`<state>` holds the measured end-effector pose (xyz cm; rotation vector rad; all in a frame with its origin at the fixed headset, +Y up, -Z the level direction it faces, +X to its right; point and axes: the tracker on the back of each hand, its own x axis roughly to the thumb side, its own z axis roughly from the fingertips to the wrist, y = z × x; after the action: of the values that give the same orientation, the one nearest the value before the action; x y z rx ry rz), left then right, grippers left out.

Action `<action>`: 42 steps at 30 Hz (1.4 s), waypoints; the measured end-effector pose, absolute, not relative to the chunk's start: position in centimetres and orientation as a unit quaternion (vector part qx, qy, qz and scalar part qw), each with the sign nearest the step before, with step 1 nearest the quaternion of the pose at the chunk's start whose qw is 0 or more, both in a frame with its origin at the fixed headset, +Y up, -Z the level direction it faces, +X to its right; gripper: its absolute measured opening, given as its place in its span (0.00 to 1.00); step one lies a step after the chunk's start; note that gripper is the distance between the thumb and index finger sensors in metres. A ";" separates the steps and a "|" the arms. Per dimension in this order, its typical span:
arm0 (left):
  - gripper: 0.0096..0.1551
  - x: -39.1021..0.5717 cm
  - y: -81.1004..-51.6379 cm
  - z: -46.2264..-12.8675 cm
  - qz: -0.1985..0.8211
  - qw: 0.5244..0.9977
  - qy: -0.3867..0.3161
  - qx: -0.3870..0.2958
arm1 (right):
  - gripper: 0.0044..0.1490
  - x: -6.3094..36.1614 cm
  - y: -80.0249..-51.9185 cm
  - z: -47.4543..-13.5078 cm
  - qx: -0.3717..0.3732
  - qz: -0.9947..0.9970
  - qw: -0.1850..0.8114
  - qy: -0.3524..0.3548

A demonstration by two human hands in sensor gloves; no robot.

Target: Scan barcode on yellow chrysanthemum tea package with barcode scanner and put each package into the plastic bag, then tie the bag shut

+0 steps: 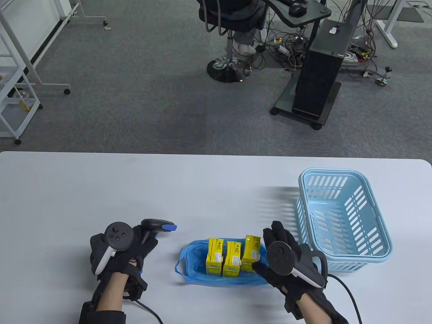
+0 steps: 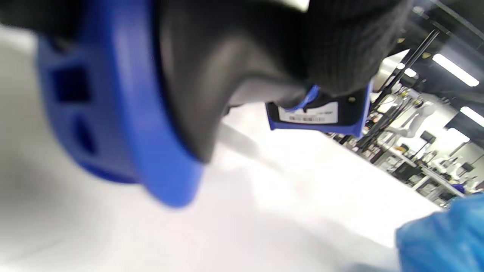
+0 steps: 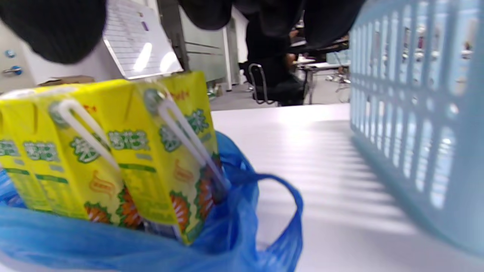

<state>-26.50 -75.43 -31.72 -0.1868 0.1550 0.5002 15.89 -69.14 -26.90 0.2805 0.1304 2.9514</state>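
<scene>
Three yellow chrysanthemum tea packages (image 1: 232,257) stand in a row inside the blue plastic bag (image 1: 189,266), which lies spread open on the white table (image 1: 101,189). My right hand (image 1: 270,249) hovers just right of the rightmost package (image 1: 251,253), fingers straight and spread, thumb close to its lower corner, holding nothing. In the right wrist view the packages (image 3: 113,158) rise out of the bag (image 3: 242,241), below the fingers (image 3: 264,15). My left hand (image 1: 143,238) grips the black and blue barcode scanner (image 1: 157,226), left of the bag. The scanner (image 2: 317,115) fills the left wrist view.
A light blue slotted basket (image 1: 341,219) stands at the right of the table, close behind my right hand; its wall (image 3: 416,113) fills the right of the right wrist view. Glove cables trail off the front edge. An office chair and a computer cart stand beyond the table.
</scene>
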 end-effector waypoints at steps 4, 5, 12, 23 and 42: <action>0.44 -26.4 -76.4 -31.8 0.253 0.956 0.087 -0.118 | 0.60 16.9 -70.1 -26.7 0.072 0.993 0.080 0.057; 0.44 -26.4 -76.5 -31.8 0.258 0.955 0.090 -0.116 | 0.59 17.2 -70.2 -26.7 0.065 0.993 0.079 0.054; 0.45 -26.4 -76.7 -31.8 0.257 0.950 0.115 -0.136 | 0.55 18.1 -71.6 -26.9 0.036 0.997 0.044 0.061; 0.47 -26.3 -75.4 -31.0 0.150 0.971 0.169 -0.074 | 0.54 18.4 -73.8 -27.2 0.024 0.995 0.019 0.093; 0.56 -16.5 -72.2 -29.6 0.076 0.985 -0.133 -0.082 | 0.54 18.8 -75.7 -27.8 0.007 0.994 0.008 0.113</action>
<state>-16.55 -72.16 -29.56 -0.1643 -0.2681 0.1537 18.80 -75.70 -27.81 0.0205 0.3534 3.1062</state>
